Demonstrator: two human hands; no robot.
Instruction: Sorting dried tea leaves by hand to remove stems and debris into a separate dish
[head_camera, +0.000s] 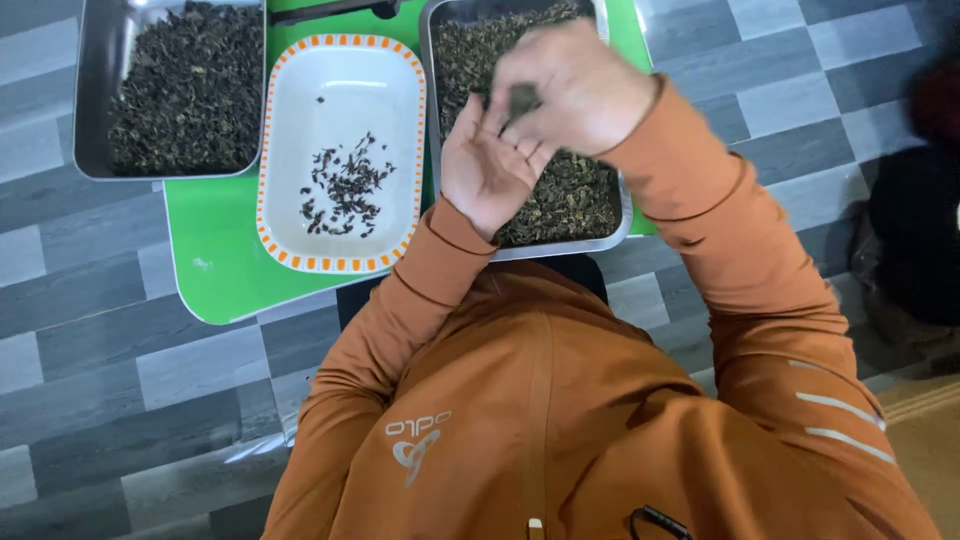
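Tea leaves fill the steel tray on my green counter, beneath both hands. My right hand pinches some leaves; my left hand lies open, palm up.

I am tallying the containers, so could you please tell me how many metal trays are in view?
2. One rectangular metal tray sits at the top left; the other metal tray lies at top centre, under both hands. Both run past the top edge.
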